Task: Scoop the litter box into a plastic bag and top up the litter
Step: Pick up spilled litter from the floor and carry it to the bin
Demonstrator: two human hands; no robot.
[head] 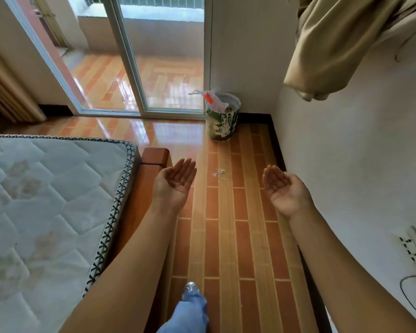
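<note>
While both arms reach forward over the tiled floor (226,236), the left hand (174,182) and right hand (282,188) are turned palm-up, fingers spread and holding nothing. No litter box, scoop or litter shows anywhere in view (so its direction from either hand cannot be told). Ahead, nearer the right hand, a paint-streaked bucket (222,118) holds a crumpled plastic bag (214,98).

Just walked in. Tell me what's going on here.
A person stands on the orange tiled floor between a quilted white mattress and the wall, both arms out. The left hand and right hand are open, palms up, holding nothing. A paint-streaked green bucket with plastic in it sits by the glass sliding door. No litter box or scoop is in view.
</note>
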